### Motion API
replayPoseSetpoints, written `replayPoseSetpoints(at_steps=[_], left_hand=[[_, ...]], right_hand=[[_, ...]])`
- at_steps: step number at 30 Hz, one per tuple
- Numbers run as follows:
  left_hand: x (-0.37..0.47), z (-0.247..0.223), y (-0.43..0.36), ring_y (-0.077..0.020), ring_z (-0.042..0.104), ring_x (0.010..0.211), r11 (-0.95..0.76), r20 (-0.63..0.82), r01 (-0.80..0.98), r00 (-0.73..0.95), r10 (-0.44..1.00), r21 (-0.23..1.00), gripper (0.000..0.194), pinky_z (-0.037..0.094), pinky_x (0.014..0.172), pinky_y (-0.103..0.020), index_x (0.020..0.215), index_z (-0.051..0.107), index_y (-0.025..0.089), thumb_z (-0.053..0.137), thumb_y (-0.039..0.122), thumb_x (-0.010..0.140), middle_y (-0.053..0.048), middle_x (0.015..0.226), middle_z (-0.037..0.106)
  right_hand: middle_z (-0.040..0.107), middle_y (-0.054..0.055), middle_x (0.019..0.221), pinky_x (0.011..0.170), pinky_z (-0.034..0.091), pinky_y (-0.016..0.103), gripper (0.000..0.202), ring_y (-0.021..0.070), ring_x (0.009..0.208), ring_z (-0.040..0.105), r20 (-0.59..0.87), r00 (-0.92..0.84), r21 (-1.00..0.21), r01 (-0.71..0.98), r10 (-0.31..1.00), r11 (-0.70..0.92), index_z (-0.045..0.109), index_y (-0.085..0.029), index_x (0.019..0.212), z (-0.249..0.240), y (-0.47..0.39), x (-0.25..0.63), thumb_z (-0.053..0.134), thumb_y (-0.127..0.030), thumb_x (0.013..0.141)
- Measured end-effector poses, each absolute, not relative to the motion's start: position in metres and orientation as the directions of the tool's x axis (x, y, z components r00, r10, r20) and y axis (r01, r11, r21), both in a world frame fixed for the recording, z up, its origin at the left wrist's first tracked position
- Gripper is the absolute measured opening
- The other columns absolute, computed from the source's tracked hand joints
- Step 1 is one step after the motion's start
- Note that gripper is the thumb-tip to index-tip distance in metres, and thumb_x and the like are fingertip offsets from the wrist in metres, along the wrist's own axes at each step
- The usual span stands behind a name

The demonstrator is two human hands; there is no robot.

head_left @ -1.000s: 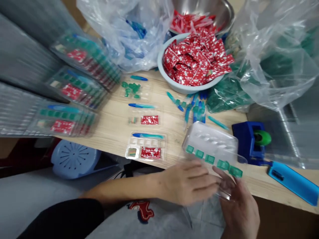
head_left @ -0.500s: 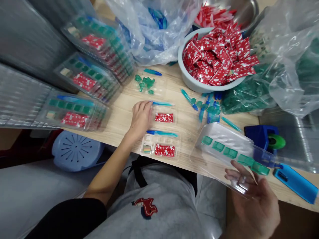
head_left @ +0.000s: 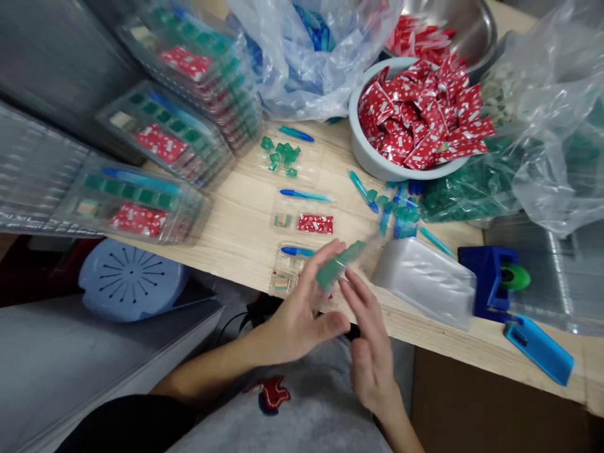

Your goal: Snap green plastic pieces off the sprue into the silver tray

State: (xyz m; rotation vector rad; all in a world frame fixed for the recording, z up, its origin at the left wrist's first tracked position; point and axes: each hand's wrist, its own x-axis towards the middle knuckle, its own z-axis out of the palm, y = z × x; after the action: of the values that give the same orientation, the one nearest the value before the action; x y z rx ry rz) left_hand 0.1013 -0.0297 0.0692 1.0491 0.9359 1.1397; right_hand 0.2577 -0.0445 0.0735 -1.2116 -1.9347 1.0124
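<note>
Between my hands, near the table's front edge, a clear plastic piece with green cubes [head_left: 338, 267] is tilted and blurred by motion. My left hand [head_left: 306, 311] grips its left side. Just right of it, my right hand [head_left: 370, 340] has its fingers bent against the piece; its grip is blurred. Partly behind my left hand lies a clear tray with a blue pen [head_left: 296, 251] and a striped block [head_left: 283, 282]. Farther back, another tray holds a blue pen [head_left: 306, 195], a striped block [head_left: 282, 219] and a red packet [head_left: 315, 223].
Filled clear packs [head_left: 160, 141] stand stacked at the left. A pale bowl [head_left: 361, 154] of red packets is at the back. Loose green pieces [head_left: 285, 154] lie behind the trays. At the right are a white tray [head_left: 427, 280], a blue tape dispenser [head_left: 481, 277] and a blue phone [head_left: 540, 349].
My right hand has brought the clear piece with green cubes leftward and tilted it. My left hand has left the rear tray and met it; a striped block now shows in that tray.
</note>
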Motion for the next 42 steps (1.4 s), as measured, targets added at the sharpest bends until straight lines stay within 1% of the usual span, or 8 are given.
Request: replayPoseSetpoints(at_steps=[3, 7, 11, 14, 20, 28, 38, 42], left_hand=[[0.09, 0.067, -0.019, -0.0286, 0.047, 0.136, 0.211, -0.185, -0.36, 0.104, 0.977, 0.909, 0.052, 0.049, 0.105, -0.047, 0.135, 0.041, 0.03, 0.058, 0.051, 0.09, -0.01, 0.151, 0.044], [0.056, 0.059, -0.015, -0.0287, 0.06, 0.123, 0.336, -0.338, -0.463, 0.082, 0.937, 0.82, 0.041, 0.053, 0.098, -0.052, 0.128, 0.047, 0.028, 0.05, 0.044, 0.091, -0.009, 0.143, 0.054], [0.037, 0.046, -0.027, -0.0287, 0.064, 0.116, 0.401, -0.408, -0.465, 0.091, 0.908, 0.789, 0.039, 0.052, 0.097, -0.053, 0.122, 0.053, 0.023, 0.043, 0.045, 0.091, -0.012, 0.131, 0.063], [0.036, 0.035, -0.038, -0.0287, 0.061, 0.119, 0.441, -0.462, -0.267, -0.017, 0.887, 0.857, 0.044, 0.049, 0.101, -0.049, 0.122, 0.057, 0.019, 0.047, 0.048, 0.09, -0.012, 0.13, 0.063], [0.042, 0.014, -0.039, -0.0176, 0.064, 0.098, 0.368, -0.295, 0.248, -0.288, 0.911, 0.896, 0.048, 0.052, 0.088, -0.033, 0.131, 0.048, 0.019, 0.054, 0.04, 0.089, -0.008, 0.114, 0.065], [0.039, 0.005, -0.026, -0.0152, 0.059, 0.079, 0.294, -0.183, 0.411, -0.287, 0.94, 0.863, 0.026, 0.052, 0.082, -0.032, 0.109, 0.06, 0.019, 0.058, 0.032, 0.086, -0.005, 0.1, 0.058], [0.039, 0.004, -0.033, -0.0152, 0.063, 0.072, 0.274, -0.153, 0.519, -0.264, 0.952, 0.809, 0.032, 0.055, 0.068, -0.028, 0.122, 0.051, 0.017, 0.046, 0.029, 0.094, -0.002, 0.085, 0.062], [0.043, 0.003, -0.031, -0.0172, 0.064, 0.084, 0.244, -0.084, 0.637, -0.272, 0.959, 0.731, 0.03, 0.054, 0.081, -0.033, 0.12, 0.057, 0.019, 0.049, 0.03, 0.094, -0.006, 0.099, 0.061]], right_hand=[[0.038, 0.01, 0.155, 0.109, 0.045, 0.049, 0.054, 0.0264, 0.143, 0.039, 0.187, -0.456, -0.744, 0.512, 0.87, 0.429, 0.031, -0.032, 0.152, 0.072, -0.039, 0.254, 0.044, -0.031, 0.099], [0.046, 0.01, 0.149, 0.106, 0.046, 0.052, 0.05, 0.0269, 0.137, 0.047, 0.2, -0.122, -0.77, 0.594, 0.972, 0.233, 0.046, -0.033, 0.143, 0.054, -0.034, 0.258, 0.052, -0.022, 0.095], [0.069, 0.009, 0.12, 0.084, 0.059, 0.039, 0.041, 0.0186, 0.096, 0.071, -0.034, -0.025, -0.929, 0.371, 0.999, -0.022, 0.055, -0.029, 0.136, 0.035, -0.03, 0.259, 0.054, -0.027, 0.095], [0.074, 0.006, 0.094, 0.066, 0.059, 0.029, 0.036, 0.0134, 0.071, 0.068, -0.124, -0.026, -0.953, 0.28, 0.992, -0.112, 0.064, -0.024, 0.126, 0.025, -0.025, 0.257, 0.059, -0.029, 0.091], [0.07, 0.005, 0.085, 0.062, 0.055, 0.026, 0.035, 0.0117, 0.066, 0.063, -0.109, 0.009, -0.906, 0.41, 0.994, -0.103, 0.065, -0.017, 0.12, 0.01, -0.018, 0.255, 0.06, -0.029, 0.087], [0.061, 0.003, 0.08, 0.064, 0.051, 0.028, 0.033, 0.0124, 0.065, 0.055, -0.086, 0.063, -0.825, 0.554, 0.994, -0.106, 0.066, -0.016, 0.117, 0.008, -0.019, 0.257, 0.058, -0.027, 0.087], [0.064, 0.002, 0.073, 0.058, 0.048, 0.024, 0.029, 0.0125, 0.06, 0.057, -0.152, 0.04, -0.771, 0.62, 0.988, -0.143, 0.064, -0.015, 0.113, 0.014, -0.022, 0.261, 0.053, -0.032, 0.092], [0.059, 0.0, 0.069, 0.056, 0.047, 0.024, 0.035, 0.012, 0.056, 0.054, -0.143, 0.03, -0.74, 0.661, 0.989, -0.127, 0.059, -0.014, 0.121, 0.01, -0.023, 0.262, 0.052, -0.032, 0.092]])
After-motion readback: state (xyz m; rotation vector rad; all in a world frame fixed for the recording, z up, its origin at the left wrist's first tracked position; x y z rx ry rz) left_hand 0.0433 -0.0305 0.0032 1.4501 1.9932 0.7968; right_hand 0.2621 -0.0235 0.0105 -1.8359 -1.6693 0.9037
